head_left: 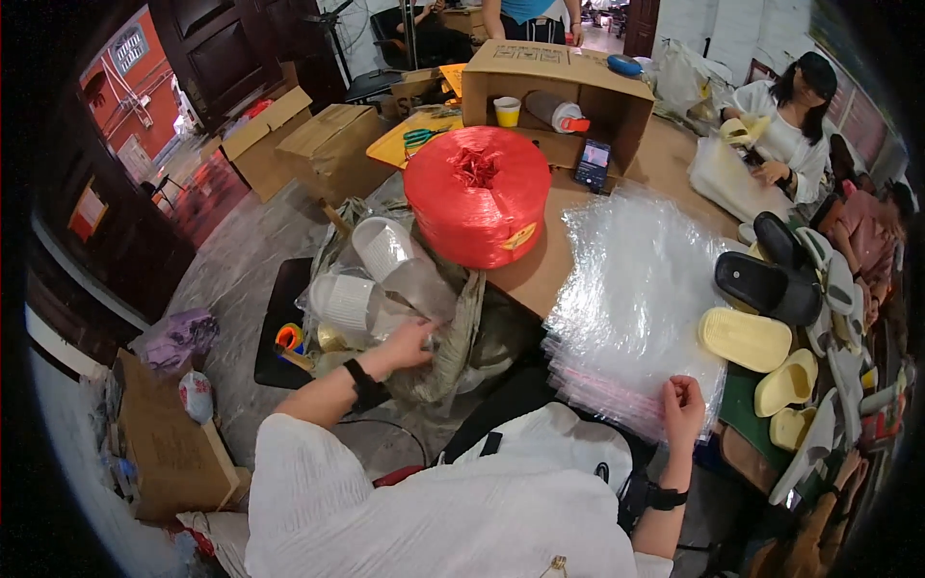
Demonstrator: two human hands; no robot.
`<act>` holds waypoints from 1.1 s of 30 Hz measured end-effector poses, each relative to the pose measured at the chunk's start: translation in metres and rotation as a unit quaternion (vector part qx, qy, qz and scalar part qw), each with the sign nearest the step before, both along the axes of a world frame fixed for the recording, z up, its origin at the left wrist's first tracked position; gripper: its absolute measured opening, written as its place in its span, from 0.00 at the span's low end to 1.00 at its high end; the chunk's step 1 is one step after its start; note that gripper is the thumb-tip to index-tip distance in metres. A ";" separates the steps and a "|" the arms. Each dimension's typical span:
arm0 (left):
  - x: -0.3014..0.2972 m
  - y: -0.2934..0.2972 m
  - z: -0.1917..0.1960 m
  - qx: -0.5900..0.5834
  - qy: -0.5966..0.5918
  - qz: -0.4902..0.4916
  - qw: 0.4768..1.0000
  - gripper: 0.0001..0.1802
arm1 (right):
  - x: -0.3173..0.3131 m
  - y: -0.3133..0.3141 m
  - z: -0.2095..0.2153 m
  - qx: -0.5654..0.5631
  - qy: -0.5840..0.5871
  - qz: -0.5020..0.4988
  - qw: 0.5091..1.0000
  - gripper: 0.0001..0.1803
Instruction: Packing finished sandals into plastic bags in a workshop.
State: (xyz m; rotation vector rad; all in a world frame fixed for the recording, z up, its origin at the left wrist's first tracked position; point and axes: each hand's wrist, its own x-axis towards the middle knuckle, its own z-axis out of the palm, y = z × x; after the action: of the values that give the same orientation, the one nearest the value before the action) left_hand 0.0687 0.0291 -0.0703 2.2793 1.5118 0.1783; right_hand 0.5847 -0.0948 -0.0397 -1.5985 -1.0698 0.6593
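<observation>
My left hand reaches down into an open olive sack beside the table and grips a clear plastic-wrapped bundle of white items. My right hand pinches the near edge of a stack of clear plastic bags with a pink strip, spread over the table. A big red spool of plastic twine stands on the table just past the sack. Pale yellow slippers and a black slipper lie right of the bags.
A large open cardboard box holds a yellow cup and a bottle; a phone leans on it. Another person handles a white bag across the table. Cardboard boxes stand on the floor left.
</observation>
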 end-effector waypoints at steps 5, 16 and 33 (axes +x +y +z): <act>0.048 0.003 -0.035 0.032 -0.011 -0.171 0.985 0.32 | 0.009 -0.006 -0.009 0.008 -0.014 0.003 1.000 0.04; 0.114 -0.030 0.158 0.075 0.116 -0.047 0.989 0.20 | 0.034 -0.005 0.074 0.038 -0.161 -0.103 0.981 0.09; 0.298 0.012 0.044 0.205 -0.083 -0.309 0.925 0.41 | 0.182 0.129 0.120 -0.173 -0.346 -0.342 0.857 0.62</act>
State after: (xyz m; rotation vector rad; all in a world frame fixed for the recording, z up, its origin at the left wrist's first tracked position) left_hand 0.3671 0.0410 -0.0263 2.8575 0.6522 0.5263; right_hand 0.7665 0.0340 0.0806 -2.4524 -0.7760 -0.2613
